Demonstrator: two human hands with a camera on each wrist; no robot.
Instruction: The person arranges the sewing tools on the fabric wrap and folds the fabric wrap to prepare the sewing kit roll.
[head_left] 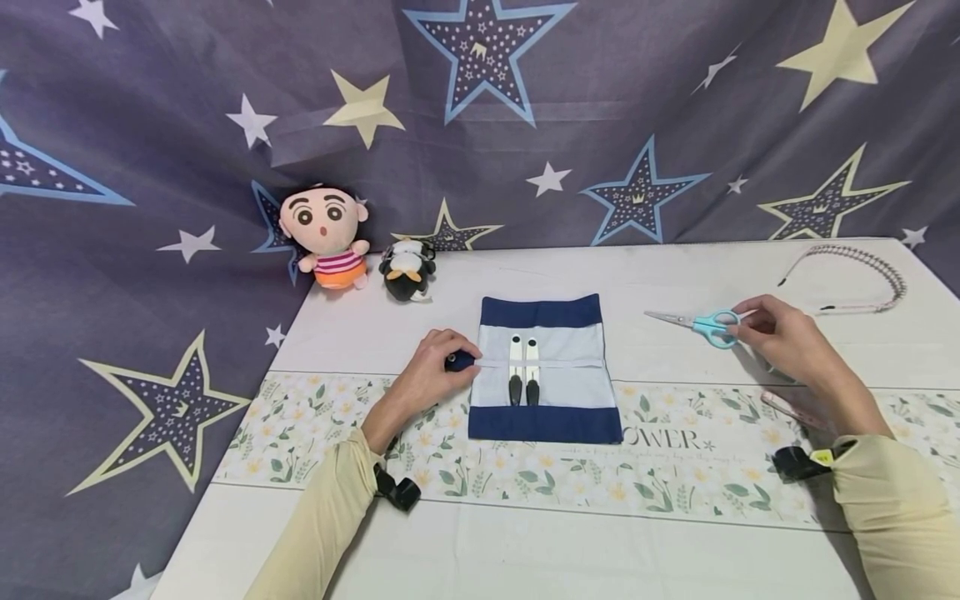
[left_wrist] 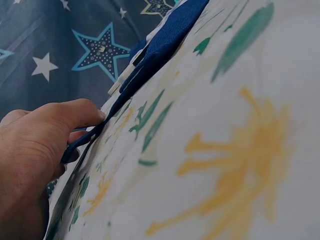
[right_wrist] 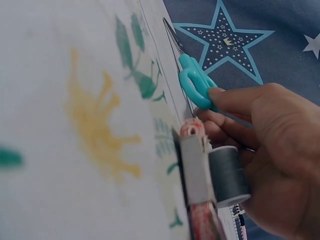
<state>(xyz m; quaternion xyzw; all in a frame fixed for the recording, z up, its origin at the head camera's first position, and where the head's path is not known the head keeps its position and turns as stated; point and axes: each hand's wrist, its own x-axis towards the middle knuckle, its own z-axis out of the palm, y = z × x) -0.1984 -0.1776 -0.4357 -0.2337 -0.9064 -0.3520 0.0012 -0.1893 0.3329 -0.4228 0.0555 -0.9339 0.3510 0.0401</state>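
You had before you: plush doll [head_left: 324, 229], striped top | black-and-white plush [head_left: 407, 271], just right of it | curved band [head_left: 883, 265], back right | star-print curtain [head_left: 480, 167], behind.

The tablecloth [head_left: 600, 550] reads "OWER", its beginning covered.

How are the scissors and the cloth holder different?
The scissors have turquoise handles and grey blades; the cloth holder is navy and pale blue. The scissors are smaller; the cloth holder is bigger. The right hand grips the scissors; the left hand pinches the cloth holder's navy tab. A hand holds each.
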